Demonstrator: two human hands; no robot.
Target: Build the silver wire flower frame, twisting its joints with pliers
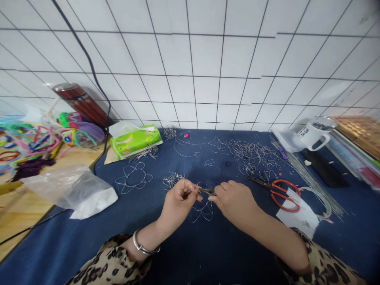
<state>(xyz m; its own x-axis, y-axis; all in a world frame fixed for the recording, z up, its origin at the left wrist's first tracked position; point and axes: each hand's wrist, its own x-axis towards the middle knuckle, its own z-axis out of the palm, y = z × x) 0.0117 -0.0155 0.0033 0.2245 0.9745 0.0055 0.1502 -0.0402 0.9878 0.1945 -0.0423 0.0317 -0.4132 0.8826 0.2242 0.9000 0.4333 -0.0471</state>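
My left hand (182, 198) pinches a thin piece of wire over the blue cloth. In my right hand (236, 202), closed round its handles, is a pair of pliers (209, 191) whose jaws point left and meet the wire at my left fingertips. Just below both hands shows a looped wire flower shape (204, 213), partly hidden by the fingers. A second wire flower (134, 177) lies flat to the left. Behind my left hand sits a small heap of bent wire (173, 180).
Orange-handled scissors (285, 196) lie at right beside straight wires (314, 178) and a white mug (314, 132). A tangle of wire (252, 152) spreads at the back. Left are a green tissue pack (135, 142), a plastic bag (74, 190) and a red flask (83, 105).
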